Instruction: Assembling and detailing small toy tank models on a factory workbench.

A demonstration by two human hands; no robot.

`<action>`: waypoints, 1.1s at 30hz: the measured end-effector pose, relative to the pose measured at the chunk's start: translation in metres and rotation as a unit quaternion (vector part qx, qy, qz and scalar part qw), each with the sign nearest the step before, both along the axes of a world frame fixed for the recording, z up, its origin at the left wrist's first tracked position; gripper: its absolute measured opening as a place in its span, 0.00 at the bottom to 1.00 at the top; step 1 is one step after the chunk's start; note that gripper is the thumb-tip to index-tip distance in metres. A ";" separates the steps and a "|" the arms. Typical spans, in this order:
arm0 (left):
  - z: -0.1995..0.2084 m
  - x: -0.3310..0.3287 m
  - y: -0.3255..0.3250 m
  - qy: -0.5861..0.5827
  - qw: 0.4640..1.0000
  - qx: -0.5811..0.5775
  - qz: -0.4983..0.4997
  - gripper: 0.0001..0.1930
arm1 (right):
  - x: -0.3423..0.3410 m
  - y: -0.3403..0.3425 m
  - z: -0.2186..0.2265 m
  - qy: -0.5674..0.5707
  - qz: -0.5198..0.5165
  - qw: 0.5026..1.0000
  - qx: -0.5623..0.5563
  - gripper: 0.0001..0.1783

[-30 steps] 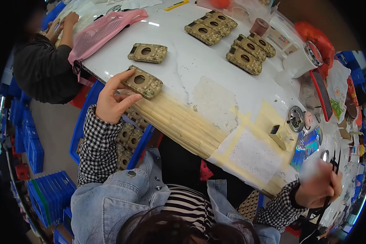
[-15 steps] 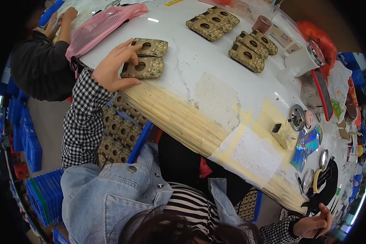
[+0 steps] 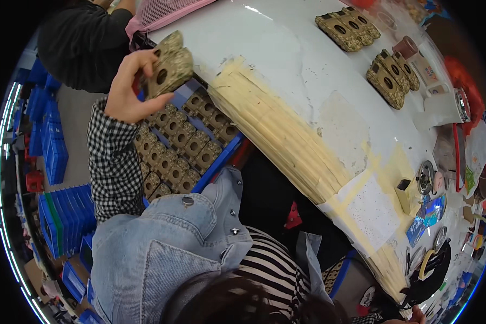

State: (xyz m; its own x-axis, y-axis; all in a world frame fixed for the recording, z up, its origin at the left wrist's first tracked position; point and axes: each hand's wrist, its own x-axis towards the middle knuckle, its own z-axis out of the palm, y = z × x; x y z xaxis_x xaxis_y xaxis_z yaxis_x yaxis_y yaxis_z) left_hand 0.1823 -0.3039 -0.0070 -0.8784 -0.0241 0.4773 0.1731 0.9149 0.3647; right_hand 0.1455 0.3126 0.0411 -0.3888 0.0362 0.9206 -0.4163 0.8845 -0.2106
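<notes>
We see a workshop | worn taped surface (image 3: 308, 70) | blue crate (image 3: 221, 156) of identical parts | stacked blue bins (image 3: 65, 216)

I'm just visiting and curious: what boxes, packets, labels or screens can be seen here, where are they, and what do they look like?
Blue crate: under the table's edge, below the left hand, rectangular, full of tan blocks with round holes.
Stacked blue bins: on the floor at left, small and rectangular.
Shiny packet: at the white table's right end, flat, blue-green print.
No screens in view.

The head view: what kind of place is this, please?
Probably a small workshop or assembly bench: the left hand holds gold-brown holed blocks above a blue crate of them, beside a taped white worktable.
</notes>
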 end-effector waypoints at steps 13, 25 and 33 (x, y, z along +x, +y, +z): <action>-0.187 -0.002 -0.132 -0.335 0.890 -0.091 0.296 0.27 | -0.008 -0.027 0.006 -0.005 0.035 0.999 0.014 0.20; -0.235 -0.004 -0.136 -0.320 0.905 -0.079 0.270 0.25 | 0.000 -0.025 0.009 -0.018 -0.018 1.000 0.003 0.20; -0.213 0.007 -0.109 -0.358 0.901 -0.045 0.240 0.20 | -0.010 -0.033 0.005 -0.040 0.005 0.999 0.029 0.21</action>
State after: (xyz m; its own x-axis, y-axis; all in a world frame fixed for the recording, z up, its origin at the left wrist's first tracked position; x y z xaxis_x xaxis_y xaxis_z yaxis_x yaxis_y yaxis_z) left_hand 0.1897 -0.4131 -0.2202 -0.8603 -0.4733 -0.1894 -0.5013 0.8530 0.1456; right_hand 0.1358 0.2797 0.0459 -0.4608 -0.0212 0.8873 -0.4090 0.8923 -0.1911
